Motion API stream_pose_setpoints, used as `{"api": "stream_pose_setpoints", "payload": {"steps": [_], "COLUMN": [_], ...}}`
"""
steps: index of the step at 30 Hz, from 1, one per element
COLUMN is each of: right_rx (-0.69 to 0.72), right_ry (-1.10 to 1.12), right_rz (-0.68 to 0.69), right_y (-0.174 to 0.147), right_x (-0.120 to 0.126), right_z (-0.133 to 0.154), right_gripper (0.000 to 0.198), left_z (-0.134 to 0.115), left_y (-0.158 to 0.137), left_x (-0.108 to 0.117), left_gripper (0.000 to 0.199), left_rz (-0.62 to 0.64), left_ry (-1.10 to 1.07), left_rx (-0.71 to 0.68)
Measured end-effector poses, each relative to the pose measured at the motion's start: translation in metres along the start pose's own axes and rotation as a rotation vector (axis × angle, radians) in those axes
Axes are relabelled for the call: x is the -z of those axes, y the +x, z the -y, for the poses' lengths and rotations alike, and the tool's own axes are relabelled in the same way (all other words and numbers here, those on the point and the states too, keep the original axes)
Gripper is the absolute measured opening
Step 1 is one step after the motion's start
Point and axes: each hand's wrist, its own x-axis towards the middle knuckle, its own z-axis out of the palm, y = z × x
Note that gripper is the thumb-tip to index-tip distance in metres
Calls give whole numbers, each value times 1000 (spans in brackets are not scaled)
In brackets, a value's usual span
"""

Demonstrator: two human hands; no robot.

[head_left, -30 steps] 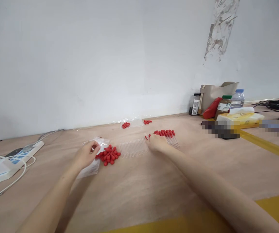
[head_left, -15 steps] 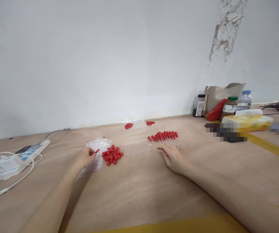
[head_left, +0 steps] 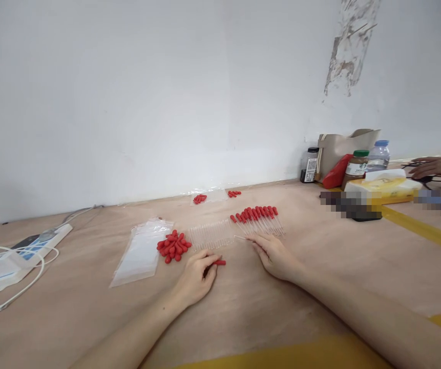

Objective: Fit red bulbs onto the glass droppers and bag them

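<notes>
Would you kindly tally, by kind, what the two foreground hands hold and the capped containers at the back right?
Red dropper bulb, in the left hand: 1
Clear dropper tube, in the right hand: 1
Black-capped bottle: 1
Green-lidded jar: 1
Blue-capped bottle: 1
Total: 5

Red bulbs [head_left: 173,247]: smooth, rubbery look. Tubes [head_left: 211,236]: clear, glossy; glass or plastic, can't tell. Bags [head_left: 139,253]: thin translucent plastic. Tabletop [head_left: 101,312]: matt, paper-like.
</notes>
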Motion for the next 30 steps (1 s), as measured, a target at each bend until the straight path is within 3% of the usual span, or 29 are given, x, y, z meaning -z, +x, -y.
{"api": "stream_pose_setpoints", "payload": {"steps": [10,22,30], "right_rx": [-11,22,2], "right_ry": [134,97,86], "right_rz": [47,117,89], "right_y": [1,-2,1], "right_x": [-3,-4,0], "right_z": [21,31,30], "right_gripper": [21,21,24], "left_z": [1,-7,-3], "left_y": [3,-1,0], "left_x": [-7,-10,-11], "left_gripper": [15,16,19], "left_rz": [-97,-60,-33], "left_ry": [-43,-365,-470], "left_rx": [99,161,166]}}
